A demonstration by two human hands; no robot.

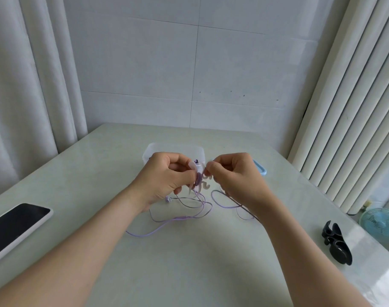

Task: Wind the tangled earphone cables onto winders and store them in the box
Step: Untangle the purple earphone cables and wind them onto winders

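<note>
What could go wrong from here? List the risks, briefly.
1. The loose purple earphone cable lies in crossing loops on the table; drawing it in may tighten a knot.
2. The earbud lies close to the left hand and could snag in those loops.
3. The right hand pinches the cable beside the white winder, which the left hand holds; any slack might let the wound turns slip off.
</note>
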